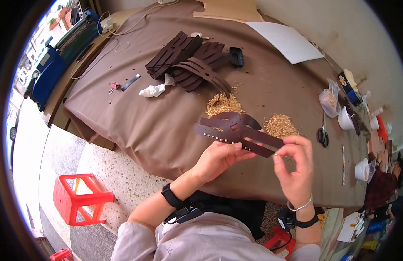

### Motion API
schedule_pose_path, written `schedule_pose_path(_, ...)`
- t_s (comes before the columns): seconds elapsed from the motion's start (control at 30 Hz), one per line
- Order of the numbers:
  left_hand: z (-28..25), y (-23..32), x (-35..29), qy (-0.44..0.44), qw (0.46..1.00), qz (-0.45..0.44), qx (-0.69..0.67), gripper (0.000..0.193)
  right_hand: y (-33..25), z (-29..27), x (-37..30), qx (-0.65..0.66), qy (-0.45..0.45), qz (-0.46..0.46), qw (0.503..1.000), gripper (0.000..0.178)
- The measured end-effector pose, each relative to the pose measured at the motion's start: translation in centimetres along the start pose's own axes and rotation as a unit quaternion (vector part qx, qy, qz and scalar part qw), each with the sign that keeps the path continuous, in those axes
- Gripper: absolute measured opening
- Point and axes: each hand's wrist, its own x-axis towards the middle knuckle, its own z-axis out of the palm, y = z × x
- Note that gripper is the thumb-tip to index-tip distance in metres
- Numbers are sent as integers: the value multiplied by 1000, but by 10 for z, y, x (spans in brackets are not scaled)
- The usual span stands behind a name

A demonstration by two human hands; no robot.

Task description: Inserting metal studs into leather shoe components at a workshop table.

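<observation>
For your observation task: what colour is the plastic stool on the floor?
Red stool, clearest in the head view.

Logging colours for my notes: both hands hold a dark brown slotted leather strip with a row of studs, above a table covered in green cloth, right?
Not quite. The head view shows the table cloth is brown, not green. The rest stands: the left hand and right hand hold the dark brown slotted leather strip with its row of studs.

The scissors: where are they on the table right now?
In the head view the scissors lie on the brown tablecloth at the right, beside the right-hand pile of small brass pieces and just left of a white cup.
</observation>
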Motion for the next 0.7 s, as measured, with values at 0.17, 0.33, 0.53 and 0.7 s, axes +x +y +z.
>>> schedule_pose_path(0.17,6,2,1,-36,999,-18,26,46,7,9,7,24,-1,7,1000,12)
schedule_pose_path(0.33,2,-2,-5,-19,994,-24,103,44,11,3,10,200,-28,100,974,9)
schedule_pose_path(0.53,14,2,-2,-51,753,176,632,31,14,-9,7,163,-28,60,984,8)
schedule_pose_path(0.7,24,3,0,-37,619,328,713,60,24,-17,2,451,-71,251,853,6)
